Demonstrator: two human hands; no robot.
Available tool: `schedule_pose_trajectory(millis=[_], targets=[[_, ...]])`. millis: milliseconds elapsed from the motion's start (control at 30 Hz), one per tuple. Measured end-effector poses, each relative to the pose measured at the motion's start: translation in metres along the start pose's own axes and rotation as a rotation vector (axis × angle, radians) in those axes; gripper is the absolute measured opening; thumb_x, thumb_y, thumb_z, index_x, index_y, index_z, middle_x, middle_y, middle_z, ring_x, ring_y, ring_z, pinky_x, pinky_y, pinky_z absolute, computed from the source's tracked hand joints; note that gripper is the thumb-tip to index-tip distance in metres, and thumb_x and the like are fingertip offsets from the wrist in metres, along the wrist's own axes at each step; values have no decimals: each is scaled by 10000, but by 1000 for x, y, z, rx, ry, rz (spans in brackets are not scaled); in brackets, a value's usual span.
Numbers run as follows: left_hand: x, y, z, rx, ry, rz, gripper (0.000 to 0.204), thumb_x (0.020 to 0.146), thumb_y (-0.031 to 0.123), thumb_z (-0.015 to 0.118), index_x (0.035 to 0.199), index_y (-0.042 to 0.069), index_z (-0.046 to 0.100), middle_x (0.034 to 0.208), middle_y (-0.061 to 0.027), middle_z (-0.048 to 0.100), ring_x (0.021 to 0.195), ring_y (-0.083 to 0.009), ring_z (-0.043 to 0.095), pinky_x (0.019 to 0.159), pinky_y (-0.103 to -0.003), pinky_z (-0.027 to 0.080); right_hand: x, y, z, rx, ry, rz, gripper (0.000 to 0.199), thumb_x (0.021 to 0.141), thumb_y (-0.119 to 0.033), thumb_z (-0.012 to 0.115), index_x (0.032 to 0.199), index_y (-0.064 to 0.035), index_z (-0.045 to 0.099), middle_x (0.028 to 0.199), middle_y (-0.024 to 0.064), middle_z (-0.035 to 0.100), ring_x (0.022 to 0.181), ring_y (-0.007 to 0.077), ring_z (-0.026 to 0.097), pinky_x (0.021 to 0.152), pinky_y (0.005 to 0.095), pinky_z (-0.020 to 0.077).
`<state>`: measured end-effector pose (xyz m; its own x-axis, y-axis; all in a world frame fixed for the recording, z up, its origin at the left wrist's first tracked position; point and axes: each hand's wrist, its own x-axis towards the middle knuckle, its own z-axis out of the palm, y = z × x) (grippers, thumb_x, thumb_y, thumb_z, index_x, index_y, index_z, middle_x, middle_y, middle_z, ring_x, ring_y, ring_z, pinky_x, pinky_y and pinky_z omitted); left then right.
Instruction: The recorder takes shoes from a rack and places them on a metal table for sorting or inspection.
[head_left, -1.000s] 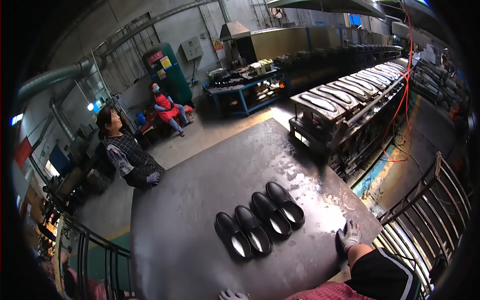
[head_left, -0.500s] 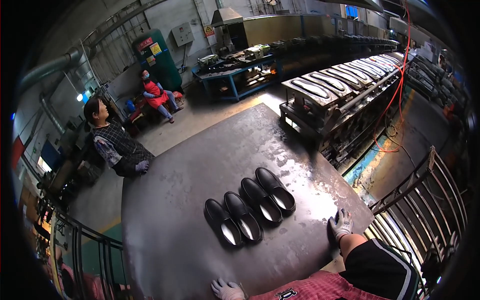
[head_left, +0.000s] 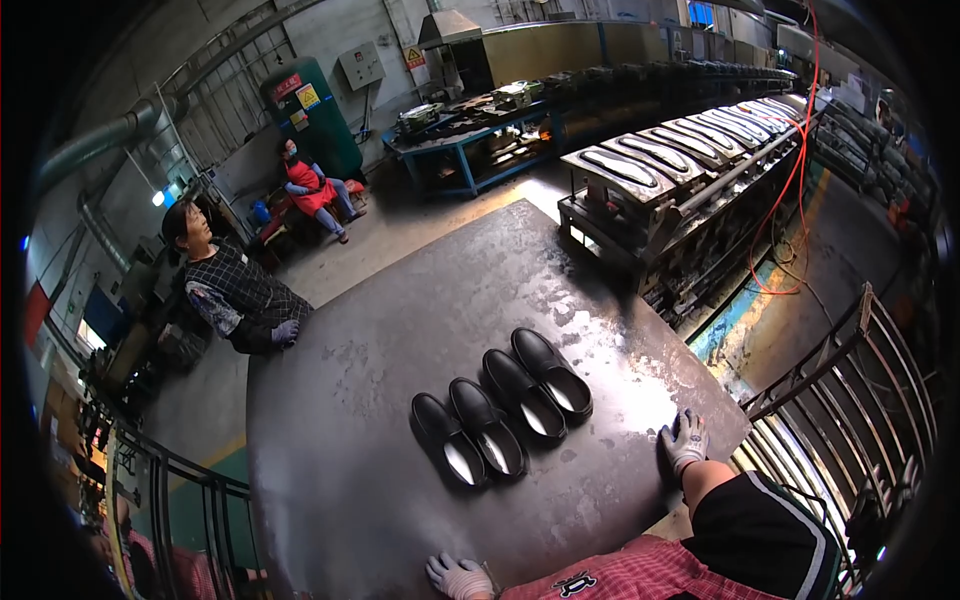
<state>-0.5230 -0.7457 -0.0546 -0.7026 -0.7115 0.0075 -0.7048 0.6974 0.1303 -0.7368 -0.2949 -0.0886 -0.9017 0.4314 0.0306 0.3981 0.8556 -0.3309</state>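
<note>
Two pairs of black slip-on shoes with pale insoles lie side by side on a dark metal table (head_left: 350, 420), toes pointing away from me. From left to right they are one shoe (head_left: 449, 440), a second (head_left: 487, 430), a third (head_left: 524, 394) and the rightmost (head_left: 552, 375). My left hand (head_left: 460, 578), in a pale work glove, rests at the table's near edge with its fingers stretched out. On the right edge my gloved right hand (head_left: 686, 442) lies flat with its fingers spread. Neither hand touches a shoe.
A person in a checked apron (head_left: 240, 285) stands at the table's left edge; another in a red apron (head_left: 312, 190) sits farther back. Metal mould plates (head_left: 620, 172) line a conveyor at the far right. Railings (head_left: 830, 390) stand on both sides, and an orange hose (head_left: 800, 190) hangs down.
The view has shifted very slightly. The standing person's head has tilted upward a little. Both my hands and the shoes stay in place on the table.
</note>
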Motion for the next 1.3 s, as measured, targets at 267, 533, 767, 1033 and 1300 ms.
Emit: schedule_pose_trajectory(millis=[267, 533, 767, 1033, 1300], targets=[[0, -1, 0, -33, 26, 17, 480, 882, 283, 493, 1303, 55, 531, 1428, -223, 428, 1342, -409, 346, 1101, -523, 301, 0, -1, -1, -20, -9, -6, 663, 818, -474, 642, 1335, -80, 514, 1453, 127, 438, 1350, 371, 361, 1118, 500, 275], [1, -3, 5, -8, 30, 18, 484, 885, 294, 489, 1305, 58, 531, 1438, -215, 417, 1344, -407, 346, 1098, -524, 303, -1, -1, -3, -11, -24, 7, 662, 835, -478, 630, 1352, -87, 501, 1469, 124, 419, 1363, 372, 342, 1127, 499, 264], [1, -1, 2, -2, 3, 4, 488, 893, 302, 482, 1316, 62, 526, 1448, -207, 410, 1349, -401, 341, 1096, -522, 308, -2, -5, -8, -23, -39, 19, 646, 846, -466, 624, 1354, -87, 499, 1469, 129, 414, 1364, 380, 336, 1130, 497, 261], [0, 0, 1, -21, -9, -5, 496, 893, 303, 483, 1326, 64, 516, 1457, -206, 401, 1356, -402, 332, 1107, -522, 289, 0, -1, -3, -14, -30, 12, 659, 830, -472, 636, 1351, -92, 503, 1465, 125, 423, 1359, 374, 346, 1124, 504, 266], [1, -1, 1, -21, 2, 2, 500, 890, 302, 484, 1327, 61, 514, 1449, -209, 407, 1355, -402, 331, 1109, -523, 286, -2, -4, -7, -12, -32, 7, 641, 845, -457, 627, 1350, -82, 503, 1464, 134, 418, 1360, 385, 337, 1128, 500, 266]])
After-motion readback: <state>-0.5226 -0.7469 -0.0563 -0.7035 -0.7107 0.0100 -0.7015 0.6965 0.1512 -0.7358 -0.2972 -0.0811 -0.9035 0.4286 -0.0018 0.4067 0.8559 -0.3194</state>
